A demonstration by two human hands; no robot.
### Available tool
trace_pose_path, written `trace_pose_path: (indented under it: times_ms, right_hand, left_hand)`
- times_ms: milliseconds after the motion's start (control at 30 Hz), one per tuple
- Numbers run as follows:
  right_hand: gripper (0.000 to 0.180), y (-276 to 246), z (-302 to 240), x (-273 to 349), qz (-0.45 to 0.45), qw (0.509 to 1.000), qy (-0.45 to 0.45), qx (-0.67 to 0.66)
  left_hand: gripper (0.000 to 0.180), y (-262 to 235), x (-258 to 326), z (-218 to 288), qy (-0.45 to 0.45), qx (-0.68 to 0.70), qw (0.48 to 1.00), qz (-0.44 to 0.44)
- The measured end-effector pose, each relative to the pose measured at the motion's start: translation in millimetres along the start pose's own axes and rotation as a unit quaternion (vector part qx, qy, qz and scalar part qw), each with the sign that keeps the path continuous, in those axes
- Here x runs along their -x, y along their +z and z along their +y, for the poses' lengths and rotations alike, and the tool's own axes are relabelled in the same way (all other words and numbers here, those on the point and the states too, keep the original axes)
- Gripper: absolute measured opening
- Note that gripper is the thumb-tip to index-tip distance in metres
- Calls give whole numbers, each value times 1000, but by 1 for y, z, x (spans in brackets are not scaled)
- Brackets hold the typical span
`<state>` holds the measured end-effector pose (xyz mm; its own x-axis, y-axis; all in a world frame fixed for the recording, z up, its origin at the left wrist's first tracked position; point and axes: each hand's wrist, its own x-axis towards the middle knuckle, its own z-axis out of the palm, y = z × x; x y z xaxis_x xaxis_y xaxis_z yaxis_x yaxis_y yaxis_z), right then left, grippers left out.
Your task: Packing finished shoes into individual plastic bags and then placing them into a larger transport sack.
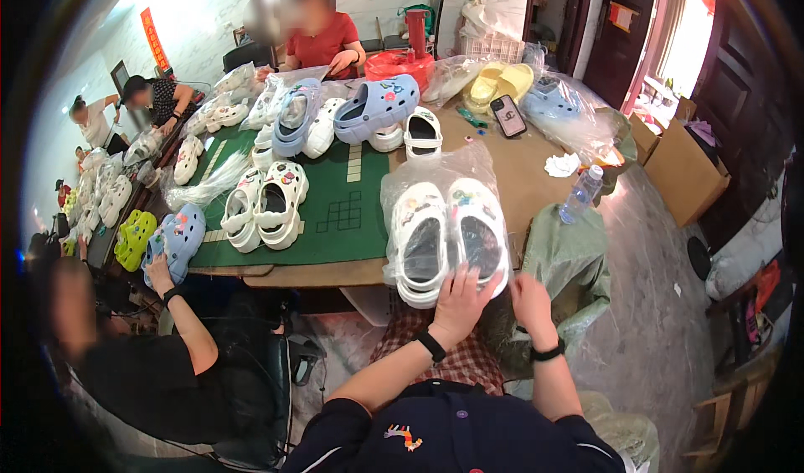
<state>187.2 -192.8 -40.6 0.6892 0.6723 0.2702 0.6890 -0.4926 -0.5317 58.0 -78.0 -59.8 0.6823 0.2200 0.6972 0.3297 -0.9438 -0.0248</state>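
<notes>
A pair of white clogs [477, 206] with colourful charms lies in a clear plastic bag [456, 165] at the table's near edge, toes pointing away from me. At the heel of the right-hand clog, my left hand [459, 302] has its fingers bent over the bag. Just right of it, my right hand [534, 307] is closed, fingertips at the bag's near right corner; the film between them is hard to make out. Both wrists wear dark bands.
White clogs [283, 205] stand on the green mat [335, 237], with blue clogs [377, 109] behind. A phone [507, 116], bottle [580, 195] and bagged blue clogs [551, 98] lie right. A co-worker's hand [157, 274] touches a blue clog [177, 243]; others work farther back.
</notes>
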Motion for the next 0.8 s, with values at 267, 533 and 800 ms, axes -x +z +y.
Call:
trace_pose_path:
  times_ms: [267,533,800]
  right_hand:
    - [20,-1,21,59,-103,977,99,-160]
    - [15,-14,-28,59,56,965,112,-231]
    - [21,27,-93,58,-201,937,-172,-227]
  left_hand:
    - [51,-9,-33,1,-17,46,995,-84]
    - [27,-62,56,-32,-83,268,954,-100]
    - [31,-48,37,-116,-289,108,943,124]
